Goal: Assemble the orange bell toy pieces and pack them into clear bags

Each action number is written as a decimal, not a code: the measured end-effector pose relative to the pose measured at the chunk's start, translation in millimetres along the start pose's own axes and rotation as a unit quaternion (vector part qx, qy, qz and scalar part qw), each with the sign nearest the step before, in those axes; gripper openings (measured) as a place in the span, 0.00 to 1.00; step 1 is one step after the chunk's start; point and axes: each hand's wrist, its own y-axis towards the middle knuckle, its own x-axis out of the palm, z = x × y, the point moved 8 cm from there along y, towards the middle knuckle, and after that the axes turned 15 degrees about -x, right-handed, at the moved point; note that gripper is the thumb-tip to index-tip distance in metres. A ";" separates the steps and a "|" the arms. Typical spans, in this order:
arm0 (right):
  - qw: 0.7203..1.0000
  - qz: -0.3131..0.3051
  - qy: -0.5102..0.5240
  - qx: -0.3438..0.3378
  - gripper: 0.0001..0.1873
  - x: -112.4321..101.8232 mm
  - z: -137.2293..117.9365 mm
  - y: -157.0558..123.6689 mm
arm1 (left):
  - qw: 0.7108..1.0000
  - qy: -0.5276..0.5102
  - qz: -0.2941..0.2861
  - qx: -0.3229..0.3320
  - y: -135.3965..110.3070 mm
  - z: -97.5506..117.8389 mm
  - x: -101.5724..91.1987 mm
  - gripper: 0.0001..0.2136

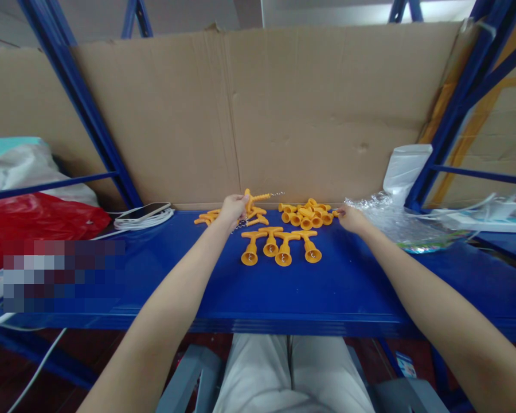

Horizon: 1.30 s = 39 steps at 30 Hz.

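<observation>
My left hand (235,207) is closed on the handle of a yellow corkscrew (260,197), its bare metal spiral pointing right. Under that hand lies a heap of similar yellow T-handled corkscrews (257,220). My right hand (348,219) pinches a small yellow piece (336,213) at the right end of a pile of yellow bell-shaped sleeves (306,214); my fingers hide most of the piece. In front of both piles, several corkscrews fitted with bell sleeves (284,252) lie in a loose row, bell mouths toward me and spiral tips visible inside.
Clear plastic wrap (382,215) lies right of my right hand, before a white box-like piece (406,172). A power strip (485,219) is at far right. Left are a phone (148,211) on coiled white cable and a red bag (38,221). Cardboard (305,115) backs the blue shelf (258,292).
</observation>
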 end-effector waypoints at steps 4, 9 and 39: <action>0.997 -0.005 -0.082 -0.009 0.25 0.6 2.6 -2.5 | 0.997 -0.044 -0.063 -0.031 -2.9 -7.0 17.7 0.10; 0.990 -0.041 -0.135 -0.020 0.23 12.6 4.8 -5.9 | 0.990 -0.070 -0.115 -0.034 -3.0 -12.7 37.1 0.13; 0.994 -0.028 -0.104 0.034 0.20 1.8 3.5 -4.6 | 0.989 -0.032 -0.139 -0.037 -13.8 -15.9 47.5 0.10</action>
